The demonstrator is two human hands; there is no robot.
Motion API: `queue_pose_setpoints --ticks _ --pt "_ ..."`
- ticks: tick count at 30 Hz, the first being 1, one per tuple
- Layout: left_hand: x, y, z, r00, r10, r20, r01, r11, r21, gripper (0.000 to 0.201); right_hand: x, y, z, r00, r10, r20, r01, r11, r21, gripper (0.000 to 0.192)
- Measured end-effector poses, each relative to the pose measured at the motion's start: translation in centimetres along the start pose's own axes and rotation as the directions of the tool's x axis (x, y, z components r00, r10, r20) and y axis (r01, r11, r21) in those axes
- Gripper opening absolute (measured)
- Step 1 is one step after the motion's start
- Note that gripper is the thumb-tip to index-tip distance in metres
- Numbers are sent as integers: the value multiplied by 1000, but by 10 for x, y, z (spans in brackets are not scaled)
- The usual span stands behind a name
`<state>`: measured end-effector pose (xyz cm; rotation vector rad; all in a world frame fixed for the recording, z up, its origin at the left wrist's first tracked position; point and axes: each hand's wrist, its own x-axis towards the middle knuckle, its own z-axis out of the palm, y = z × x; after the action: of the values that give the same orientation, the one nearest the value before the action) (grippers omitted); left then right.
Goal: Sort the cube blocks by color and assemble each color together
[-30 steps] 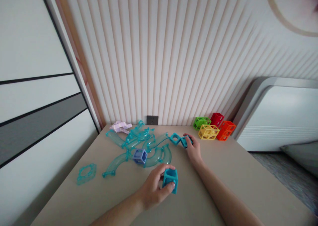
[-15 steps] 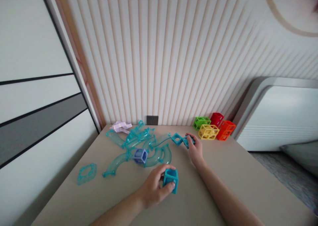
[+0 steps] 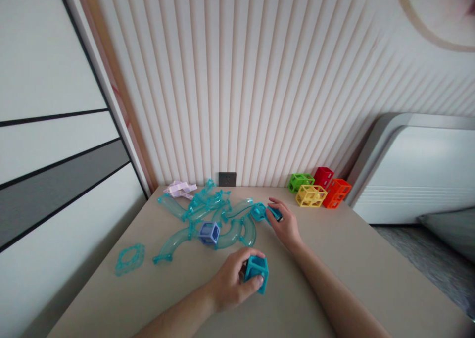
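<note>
A: Since the frame 0.5 s ago: right hand (image 3: 285,225) has pulled in toward the track pile, dragging its small teal pieces (image 3: 264,212) w/ it; they now touch the end of the curved clear track (image 3: 226,229). Left hand (image 3: 233,282) barely shifted, teal cube (image 3: 256,273) tipped a bit more.

B: Grip states?

A: Left fingers (image 3: 256,281) closed around the teal cube, cube low over the surface (image 3: 334,278), front centre. Right fingers curled on the small teal pieces, looks like a pinch, but can't tell how firm.

B: How to do it well?

A: My read: keep the cube square, thumb + fingers on opposite faces, don't cover the open sides. Right hand should slide the pieces flat so the loose track doesn't get shoved.

B: Anything unclear?

A: Small pieces half hidden under the right hand, blurred; shape + count unclear. Track pile overlaps, joints unreadable. Blue-violet cube (image 3: 210,232) sits on top of the track. Coloured cubes (image 3: 318,192) well apart by the wall. Both forearms cut off at frame bottom.
</note>
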<state>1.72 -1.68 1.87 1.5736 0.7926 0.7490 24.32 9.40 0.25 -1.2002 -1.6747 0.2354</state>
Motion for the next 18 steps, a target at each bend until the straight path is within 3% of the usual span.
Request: queue_pose_setpoints --ticks 10,18 --pt "0 4 0 1000 -12 12 11 1000 25 44 2 -2 -1 993 -78 92 78 997 -7 25" --pt "-2 3 0 1000 -18 4 17 999 46 43 -1 -8 -2 979 31 202 -2 990 -141 25"
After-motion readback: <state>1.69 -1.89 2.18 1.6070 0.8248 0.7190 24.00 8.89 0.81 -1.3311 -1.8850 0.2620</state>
